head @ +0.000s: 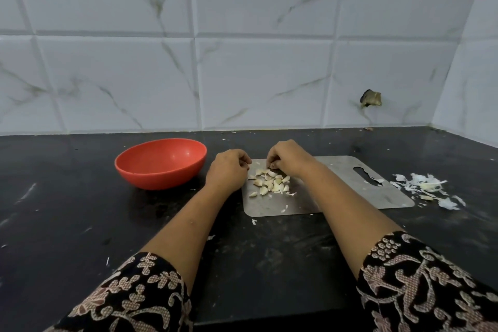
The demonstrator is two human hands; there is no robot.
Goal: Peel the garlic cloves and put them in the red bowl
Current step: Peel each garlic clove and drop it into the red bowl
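Observation:
The red bowl [161, 179] stands empty on the black counter, left of a steel cutting board [350, 183]. A pile of several garlic cloves [270, 183] lies on the board's left part. My left hand [229, 170] rests at the board's left edge between bowl and pile, its fingers curled with nothing visible in them. My right hand [288, 156] reaches over the far side of the pile with its fingers curled down, and the fingertips pinch a garlic clove [271, 166] at the pile's far edge.
A heap of white garlic peels [425, 188] lies on the counter right of the board. Small peel scraps are scattered in front of the board and near the tiled wall. The wall corner closes in at the far right.

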